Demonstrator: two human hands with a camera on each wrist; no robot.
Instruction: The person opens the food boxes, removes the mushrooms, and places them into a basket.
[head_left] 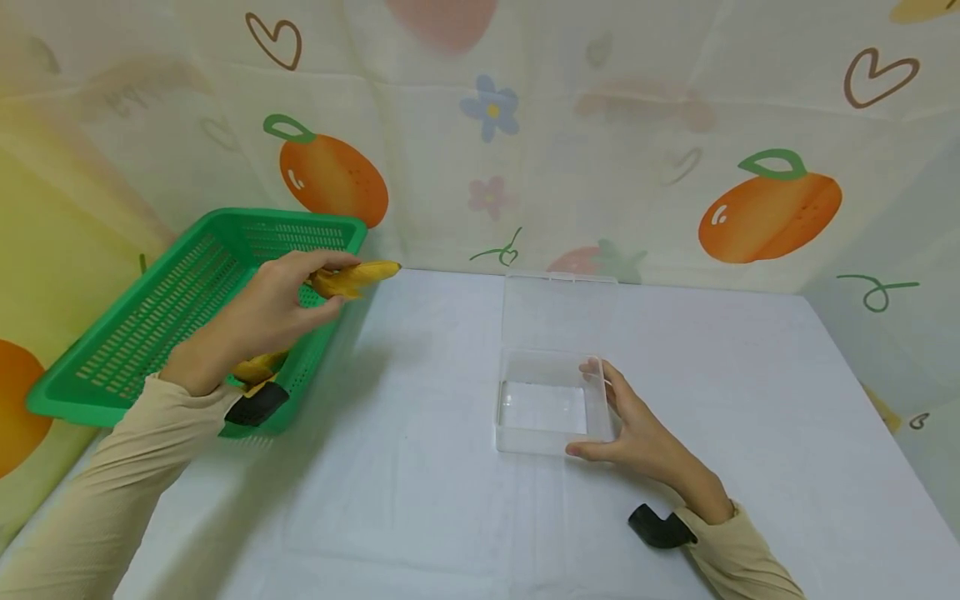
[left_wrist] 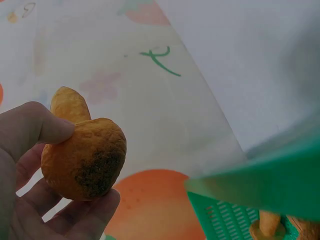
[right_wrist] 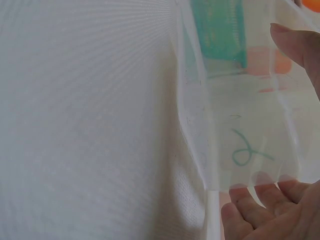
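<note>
My left hand point(head_left: 273, 300) is over the right side of the green basket point(head_left: 120, 358), pinching a yellow-brown mushroom point(head_left: 367, 273) between thumb and fingers. In the left wrist view the mushroom point(left_wrist: 82, 155) shows a rounded cap with a dark patch and a stubby stem. A clear plastic box point(head_left: 517, 440) stands on the table with its hinged lid point(head_left: 558, 312) raised at the back. My right hand point(head_left: 637, 429) grips the box's right end, thumb on the near side and fingers at the far side. Nothing shows inside the box.
More mushrooms point(head_left: 262, 367) lie in the basket, partly hidden by my left arm. A white cloth point(head_left: 397, 492) covers the table. Behind it hangs a curtain point(head_left: 555, 167) printed with fruit and hearts.
</note>
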